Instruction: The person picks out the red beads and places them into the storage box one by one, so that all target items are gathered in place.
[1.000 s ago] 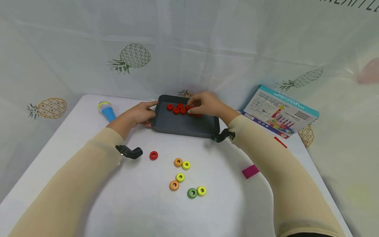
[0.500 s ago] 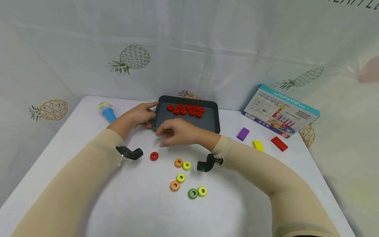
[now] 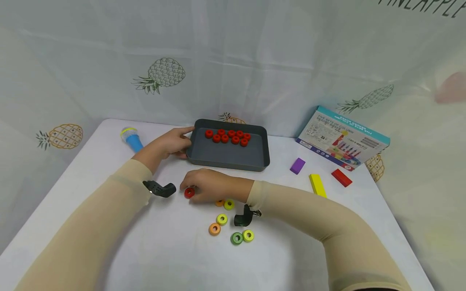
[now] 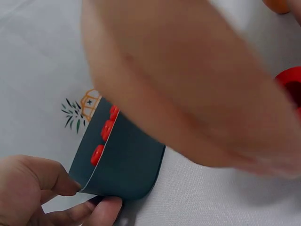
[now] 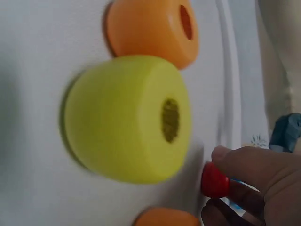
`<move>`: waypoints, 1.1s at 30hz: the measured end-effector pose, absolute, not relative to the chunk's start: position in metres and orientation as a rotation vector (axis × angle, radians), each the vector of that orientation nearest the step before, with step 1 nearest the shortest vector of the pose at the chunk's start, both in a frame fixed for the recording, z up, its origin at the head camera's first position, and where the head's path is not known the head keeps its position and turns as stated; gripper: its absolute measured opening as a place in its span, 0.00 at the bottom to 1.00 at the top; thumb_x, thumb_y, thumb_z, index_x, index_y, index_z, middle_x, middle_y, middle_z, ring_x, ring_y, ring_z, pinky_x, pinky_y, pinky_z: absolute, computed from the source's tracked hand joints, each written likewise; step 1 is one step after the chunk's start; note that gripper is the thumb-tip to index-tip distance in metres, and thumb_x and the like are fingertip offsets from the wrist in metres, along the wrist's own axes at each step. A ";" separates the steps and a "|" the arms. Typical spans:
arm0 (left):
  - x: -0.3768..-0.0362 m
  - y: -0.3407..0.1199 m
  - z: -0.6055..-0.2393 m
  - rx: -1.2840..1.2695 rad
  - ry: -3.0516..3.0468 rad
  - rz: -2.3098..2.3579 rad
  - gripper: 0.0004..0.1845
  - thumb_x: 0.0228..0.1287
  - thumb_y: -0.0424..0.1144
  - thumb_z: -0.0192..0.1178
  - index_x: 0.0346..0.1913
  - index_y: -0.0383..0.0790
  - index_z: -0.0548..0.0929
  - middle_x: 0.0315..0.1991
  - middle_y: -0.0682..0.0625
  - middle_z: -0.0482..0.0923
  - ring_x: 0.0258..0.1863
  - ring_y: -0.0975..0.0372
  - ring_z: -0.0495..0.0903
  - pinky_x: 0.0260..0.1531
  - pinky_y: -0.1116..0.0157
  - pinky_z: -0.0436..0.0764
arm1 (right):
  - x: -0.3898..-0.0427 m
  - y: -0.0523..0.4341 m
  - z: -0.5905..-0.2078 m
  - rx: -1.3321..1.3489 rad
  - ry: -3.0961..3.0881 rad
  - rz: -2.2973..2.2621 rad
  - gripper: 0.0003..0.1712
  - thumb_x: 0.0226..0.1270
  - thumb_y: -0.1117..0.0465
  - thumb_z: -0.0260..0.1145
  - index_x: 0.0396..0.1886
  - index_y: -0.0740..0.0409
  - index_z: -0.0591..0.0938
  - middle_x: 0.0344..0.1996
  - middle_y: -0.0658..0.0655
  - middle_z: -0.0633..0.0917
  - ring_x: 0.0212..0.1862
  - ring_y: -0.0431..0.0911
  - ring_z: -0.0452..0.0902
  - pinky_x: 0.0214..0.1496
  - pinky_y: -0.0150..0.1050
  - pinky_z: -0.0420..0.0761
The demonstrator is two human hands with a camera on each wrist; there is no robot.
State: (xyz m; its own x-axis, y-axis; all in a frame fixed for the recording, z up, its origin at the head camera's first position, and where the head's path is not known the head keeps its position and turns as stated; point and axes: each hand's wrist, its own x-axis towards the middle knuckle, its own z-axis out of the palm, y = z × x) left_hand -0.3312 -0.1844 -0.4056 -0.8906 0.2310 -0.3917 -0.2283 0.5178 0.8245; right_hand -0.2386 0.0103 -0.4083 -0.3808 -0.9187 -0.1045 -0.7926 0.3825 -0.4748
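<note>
My left hand [image 3: 169, 143] grips the left edge of a dark grey tray [image 3: 229, 157], thumb and fingers on either side of its rim in the left wrist view. Inside the tray, several red beads [image 3: 225, 139] lie in two rows. My right hand [image 3: 209, 186] is low over the table in front of the tray. Its thumb and fingers curl round a single red bead [image 3: 189, 192], which rests on the white tabletop. The right wrist view shows this bead [image 5: 215, 180] between thumb and fingers. Seen from the left wrist, the right hand [image 4: 188, 84] is blurred and covers much of the tray.
Orange [image 3: 214, 229], yellow [image 3: 221, 219] and green [image 3: 236, 238] beads lie nearer the front. To the right are purple [image 3: 297, 166], yellow [image 3: 318, 185] and red [image 3: 342, 178] blocks beside a toy box [image 3: 342, 139]. A blue toy microphone [image 3: 132, 138] stands behind the left forearm.
My right hand has left the beads in the tray and come forward and left to the lone red bead. The blocks at right are uncovered. My left hand stays on the tray.
</note>
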 end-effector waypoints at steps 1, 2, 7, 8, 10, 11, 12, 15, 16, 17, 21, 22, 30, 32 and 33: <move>-0.331 -0.185 -0.406 0.001 2.304 1.350 0.40 0.70 0.33 0.49 0.82 0.57 0.51 0.69 0.36 0.68 0.48 0.53 0.78 0.34 0.63 0.88 | -0.238 0.009 -0.410 -1.504 2.299 -0.474 0.20 0.65 0.58 0.73 0.57 0.51 0.85 0.51 0.46 0.84 0.50 0.36 0.76 0.56 0.22 0.73; -0.331 -0.185 -0.406 0.000 2.304 1.351 0.40 0.70 0.33 0.49 0.82 0.57 0.51 0.68 0.37 0.69 0.47 0.53 0.78 0.34 0.63 0.88 | -0.237 0.009 -0.410 -1.517 2.302 -0.451 0.20 0.65 0.58 0.72 0.57 0.51 0.85 0.51 0.45 0.83 0.50 0.36 0.75 0.56 0.22 0.73; -0.332 -0.184 -0.407 0.002 2.309 1.355 0.40 0.70 0.33 0.50 0.82 0.57 0.51 0.67 0.37 0.70 0.46 0.54 0.79 0.33 0.63 0.88 | -0.235 0.010 -0.411 -1.560 2.302 -0.417 0.17 0.67 0.59 0.70 0.55 0.49 0.86 0.50 0.45 0.84 0.51 0.35 0.75 0.56 0.22 0.72; -0.332 -0.184 -0.407 0.002 2.310 1.355 0.40 0.70 0.33 0.50 0.82 0.57 0.51 0.67 0.37 0.70 0.46 0.54 0.79 0.33 0.63 0.88 | -0.236 0.010 -0.410 -1.558 2.298 -0.436 0.16 0.67 0.59 0.71 0.55 0.49 0.86 0.50 0.45 0.84 0.50 0.35 0.75 0.56 0.22 0.73; -0.332 -0.184 -0.407 0.002 2.316 1.352 0.40 0.70 0.33 0.50 0.82 0.57 0.51 0.67 0.37 0.70 0.46 0.54 0.79 0.33 0.63 0.88 | -0.237 0.011 -0.409 -1.544 2.286 -0.487 0.16 0.66 0.60 0.71 0.53 0.49 0.87 0.49 0.44 0.84 0.50 0.34 0.76 0.55 0.21 0.73; -0.332 -0.184 -0.407 0.002 2.319 1.349 0.40 0.70 0.33 0.50 0.82 0.57 0.51 0.67 0.36 0.70 0.46 0.53 0.79 0.33 0.63 0.88 | -0.238 0.012 -0.409 -1.530 2.277 -0.520 0.15 0.66 0.60 0.71 0.53 0.50 0.87 0.49 0.44 0.84 0.49 0.34 0.76 0.54 0.21 0.74; -0.332 -0.184 -0.407 0.002 2.322 1.347 0.40 0.70 0.33 0.50 0.82 0.57 0.51 0.67 0.36 0.70 0.46 0.53 0.79 0.33 0.63 0.88 | -0.239 0.013 -0.408 -1.516 2.266 -0.557 0.15 0.66 0.60 0.71 0.52 0.50 0.87 0.48 0.44 0.85 0.49 0.35 0.76 0.53 0.21 0.75; -0.332 -0.183 -0.408 -0.003 2.331 1.340 0.40 0.71 0.33 0.50 0.82 0.57 0.51 0.68 0.36 0.70 0.47 0.53 0.79 0.34 0.63 0.88 | -0.240 0.016 -0.404 -1.485 2.226 -0.666 0.14 0.65 0.62 0.72 0.51 0.53 0.87 0.46 0.45 0.85 0.48 0.37 0.78 0.52 0.23 0.79; -0.332 -0.183 -0.408 -0.004 2.333 1.337 0.40 0.71 0.33 0.50 0.82 0.57 0.52 0.68 0.36 0.69 0.47 0.53 0.78 0.34 0.63 0.88 | -0.241 0.017 -0.403 -1.482 2.218 -0.688 0.14 0.65 0.62 0.72 0.51 0.53 0.87 0.46 0.46 0.85 0.48 0.37 0.78 0.51 0.24 0.79; -0.332 -0.183 -0.408 -0.007 2.334 1.335 0.40 0.71 0.33 0.50 0.82 0.57 0.52 0.68 0.36 0.69 0.48 0.52 0.78 0.34 0.63 0.88 | -0.242 0.018 -0.402 -1.482 2.210 -0.706 0.14 0.65 0.63 0.72 0.50 0.54 0.87 0.46 0.46 0.85 0.48 0.37 0.78 0.51 0.25 0.80; -0.332 -0.184 -0.408 -0.002 2.332 1.335 0.40 0.71 0.33 0.50 0.82 0.57 0.51 0.68 0.36 0.70 0.48 0.52 0.78 0.34 0.63 0.88 | -0.246 0.023 -0.397 -1.488 2.223 -0.735 0.14 0.65 0.64 0.70 0.50 0.56 0.87 0.45 0.47 0.85 0.48 0.36 0.79 0.52 0.26 0.81; -0.332 -0.184 -0.409 0.002 2.331 1.334 0.40 0.71 0.33 0.50 0.82 0.57 0.51 0.68 0.36 0.70 0.47 0.52 0.78 0.34 0.63 0.88 | -0.248 0.025 -0.396 -1.485 2.233 -0.741 0.14 0.65 0.64 0.70 0.50 0.56 0.87 0.46 0.47 0.85 0.48 0.36 0.79 0.52 0.26 0.81; -0.331 -0.185 -0.406 0.012 2.327 1.323 0.40 0.70 0.32 0.49 0.82 0.56 0.51 0.67 0.36 0.70 0.47 0.52 0.79 0.35 0.63 0.88 | -0.266 0.034 -0.378 -1.430 2.311 -0.819 0.16 0.64 0.64 0.73 0.52 0.59 0.87 0.48 0.50 0.84 0.49 0.37 0.80 0.52 0.28 0.82; -0.330 -0.184 -0.405 0.011 2.328 1.316 0.41 0.69 0.33 0.49 0.82 0.56 0.51 0.68 0.36 0.70 0.47 0.52 0.79 0.36 0.62 0.88 | -0.272 0.036 -0.373 -1.410 2.343 -0.823 0.16 0.65 0.64 0.72 0.52 0.57 0.87 0.50 0.50 0.85 0.50 0.38 0.79 0.52 0.29 0.83; -0.330 -0.184 -0.404 0.011 2.326 1.315 0.41 0.69 0.33 0.50 0.82 0.56 0.51 0.68 0.36 0.70 0.47 0.52 0.79 0.36 0.62 0.88 | -0.276 0.037 -0.371 -1.398 2.358 -0.823 0.16 0.65 0.63 0.72 0.52 0.57 0.87 0.50 0.50 0.85 0.50 0.38 0.79 0.53 0.30 0.83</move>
State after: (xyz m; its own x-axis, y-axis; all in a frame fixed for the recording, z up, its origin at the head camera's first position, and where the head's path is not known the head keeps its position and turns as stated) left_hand -0.3297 -0.1838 -0.4045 -0.8917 0.2292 -0.3902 -0.2160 0.5421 0.8121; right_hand -0.2758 0.0371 -0.3710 -0.4934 -0.8685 0.0478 -0.7096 0.3701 -0.5996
